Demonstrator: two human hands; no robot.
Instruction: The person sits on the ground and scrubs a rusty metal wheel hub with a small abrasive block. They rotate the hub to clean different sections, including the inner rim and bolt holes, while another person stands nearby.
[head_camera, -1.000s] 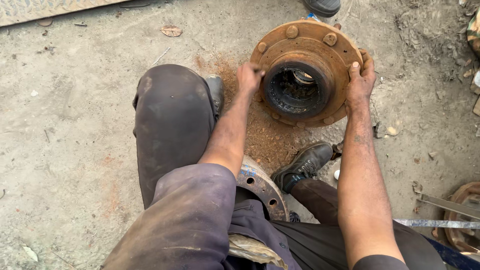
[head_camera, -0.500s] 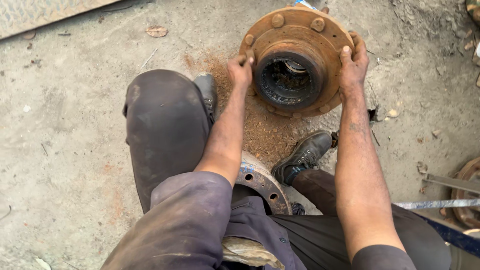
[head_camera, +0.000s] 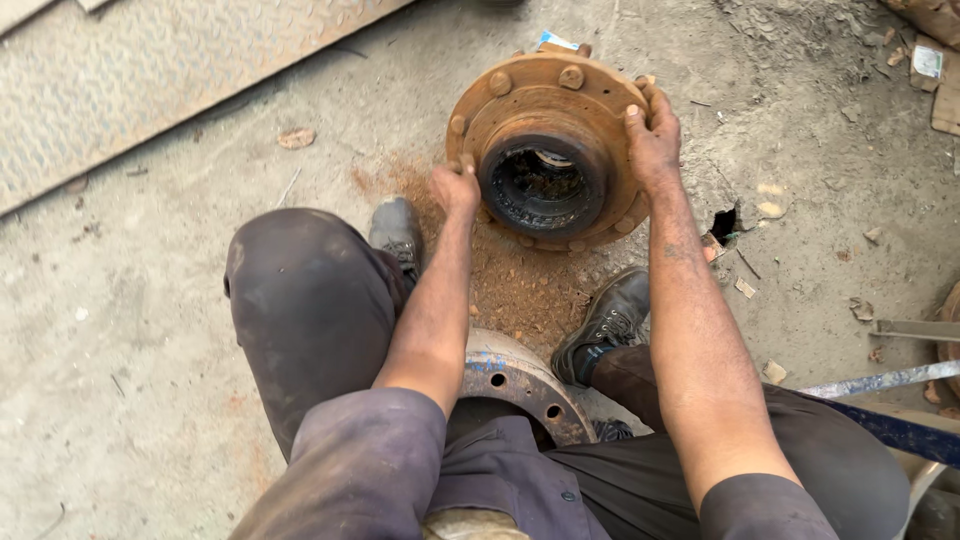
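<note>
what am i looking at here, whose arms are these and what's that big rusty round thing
The picture comes from a camera worn on a person's head, looking down, so the arms and knees are that person's own. They sit low on a dusty concrete floor.

The rusty round thing is a heavy metal wheel hub: a thick flange ringed with studs and a dark hollow bore in the middle. It is tipped up so the bore faces the camera. The left hand grips its lower left edge and the right hand its upper right rim.

Rust powder lies on the floor under it. Between the knees sits another round flanged part. A black shoe rests nearby, and a steel tread plate lies at upper left.
</note>
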